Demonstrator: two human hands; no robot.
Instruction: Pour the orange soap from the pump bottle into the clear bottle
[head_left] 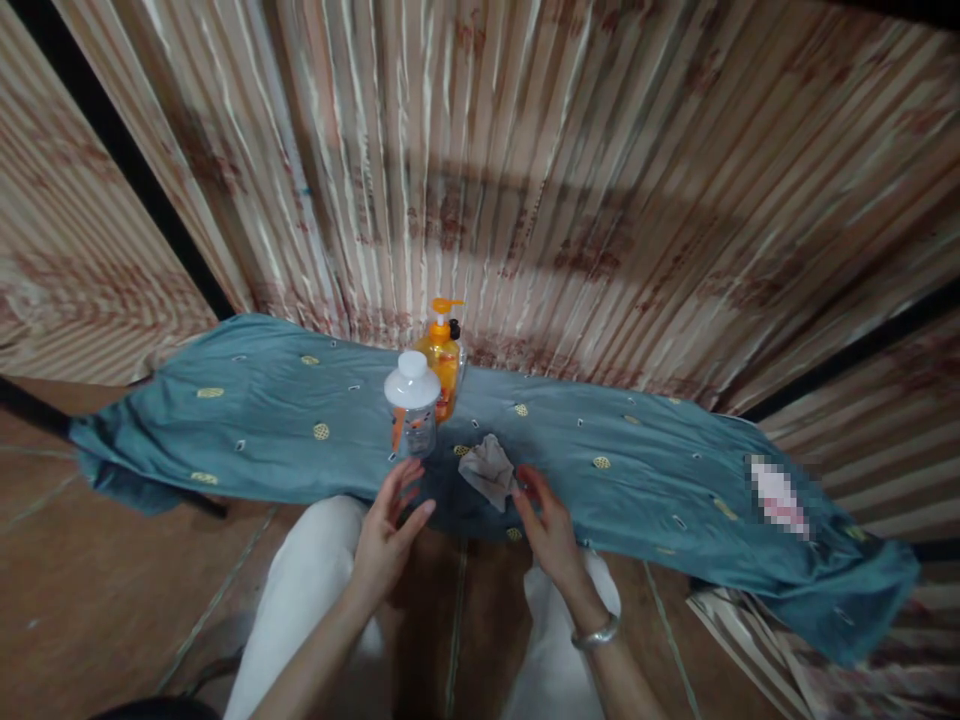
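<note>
A crumpled grey cloth [488,471] lies on the teal sheet between my two hands. My left hand [394,525] is open, fingers apart, just in front of a clear bottle with a white cap [412,405]. Nothing is in it. On the right, my right hand [545,520] has its fingers spread, with the fingertips beside the cloth's right edge; whether they touch it is hard to tell. Behind the clear bottle stands an orange pump bottle [442,365], partly covering another bottle with a black top [454,329].
The teal patterned sheet [285,440] covers a long narrow surface. A pixelated pink and white item [780,497] lies at its right end. Pleated curtains [480,180] hang behind, with dark poles [135,165] at the sides. My knees are close to the front edge.
</note>
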